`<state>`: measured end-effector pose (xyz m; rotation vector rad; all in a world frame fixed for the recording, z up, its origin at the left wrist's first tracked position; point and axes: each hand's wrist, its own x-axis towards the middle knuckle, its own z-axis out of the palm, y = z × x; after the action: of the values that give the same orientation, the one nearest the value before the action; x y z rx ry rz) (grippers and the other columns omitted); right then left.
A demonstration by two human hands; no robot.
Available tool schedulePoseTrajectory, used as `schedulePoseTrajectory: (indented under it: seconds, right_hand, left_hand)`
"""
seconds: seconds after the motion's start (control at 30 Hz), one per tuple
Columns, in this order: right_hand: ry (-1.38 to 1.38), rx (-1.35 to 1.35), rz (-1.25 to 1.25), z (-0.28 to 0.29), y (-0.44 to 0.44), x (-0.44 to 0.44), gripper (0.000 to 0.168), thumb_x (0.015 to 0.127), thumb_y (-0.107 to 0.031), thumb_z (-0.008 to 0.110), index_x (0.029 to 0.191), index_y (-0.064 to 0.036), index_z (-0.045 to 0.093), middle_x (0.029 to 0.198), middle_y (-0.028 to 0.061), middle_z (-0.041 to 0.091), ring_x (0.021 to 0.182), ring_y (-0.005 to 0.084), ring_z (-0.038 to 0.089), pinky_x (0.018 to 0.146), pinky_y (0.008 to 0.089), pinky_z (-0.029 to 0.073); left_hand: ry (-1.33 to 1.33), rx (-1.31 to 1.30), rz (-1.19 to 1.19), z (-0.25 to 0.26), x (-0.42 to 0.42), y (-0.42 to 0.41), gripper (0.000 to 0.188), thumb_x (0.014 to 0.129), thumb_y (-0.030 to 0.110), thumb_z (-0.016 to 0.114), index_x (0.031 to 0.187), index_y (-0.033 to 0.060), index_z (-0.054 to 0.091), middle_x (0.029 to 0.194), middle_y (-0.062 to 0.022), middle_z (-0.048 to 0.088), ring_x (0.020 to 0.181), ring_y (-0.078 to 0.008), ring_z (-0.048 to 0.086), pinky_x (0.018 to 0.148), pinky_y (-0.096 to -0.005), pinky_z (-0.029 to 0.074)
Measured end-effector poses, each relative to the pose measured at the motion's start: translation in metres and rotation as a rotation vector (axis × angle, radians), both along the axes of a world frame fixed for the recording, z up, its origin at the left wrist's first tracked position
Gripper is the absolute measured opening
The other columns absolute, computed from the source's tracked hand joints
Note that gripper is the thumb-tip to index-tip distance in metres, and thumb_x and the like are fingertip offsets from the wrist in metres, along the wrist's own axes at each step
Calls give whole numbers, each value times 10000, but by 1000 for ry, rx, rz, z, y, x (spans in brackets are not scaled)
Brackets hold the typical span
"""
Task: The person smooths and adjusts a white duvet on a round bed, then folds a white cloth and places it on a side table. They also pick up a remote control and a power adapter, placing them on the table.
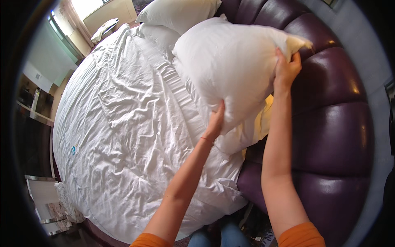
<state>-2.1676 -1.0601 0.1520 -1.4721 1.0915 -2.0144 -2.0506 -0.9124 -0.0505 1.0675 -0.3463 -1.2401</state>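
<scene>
Both my hands grip a plump white pillow [230, 64] that is tilted up at the head of a bed. My left hand [217, 119] holds its near lower edge, thumb on top. At its right side, close to an open-looking corner with yellowish fabric, my right hand [287, 69] grips the edge. Beneath it, part of another white pillow [236, 143] shows beside a yellow cloth [264, 120]. Wrinkled white bedding [132, 123] covers the round mattress to the left. The fingers under the pillow are hidden.
A padded dark purple headboard [330, 132] curves along the right. Two more white pillows, one upper [179, 14] and one lower [160, 37], lie at the far end. A chair [46, 200] stands at lower left. A window [88, 6] is at the top left.
</scene>
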Motion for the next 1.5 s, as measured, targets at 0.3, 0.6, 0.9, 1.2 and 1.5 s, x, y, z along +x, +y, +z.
schedulePoseTrajectory:
  seconds: [0.3,0.6,0.9,1.2,1.5]
  right_hand:
    - [589,185,-824,-94,21,-46,367,792,-13,563,1140,26,451,1123,215,527,1017,398,524,862,459,419]
    - [805,770,633,-258,325,-72,494,768,-230,715,1162,-11,515,1115,159,583,1034,303,558,861,382,444]
    - [819,1090,889,-258,440,-122,485,783,-304,718,549,-9,411,477,80,358,454,117,351,448,340,304]
    - [1147,1034,433,-302,476,-282,556,835,-230,640,1307,-49,407,1114,202,572,966,335,568,838,400,445]
    - [754,1295,693,-432,437,-238,586,830,-310,628,1268,28,434,1197,250,526,1093,381,512,911,399,398]
  left_hand:
    - [-979,-111,42,-43,-59,94,361,811,91,621,1161,35,555,1129,-177,570,1000,-335,565,851,-357,457]
    - [-1128,757,582,-89,7,427,460,844,105,605,1262,-7,448,1300,-189,443,1261,-353,371,1041,-413,301]
    - [149,857,-90,-138,-27,500,459,856,366,635,1089,-20,549,895,-46,590,675,-96,530,569,-230,418]
    - [240,635,-45,-124,-77,497,613,793,265,708,1228,-86,455,1150,-135,552,1010,-215,545,856,-327,450]
    - [198,780,-283,-109,-20,565,552,846,237,662,1263,-41,430,1176,-131,542,1050,-215,550,856,-357,481]
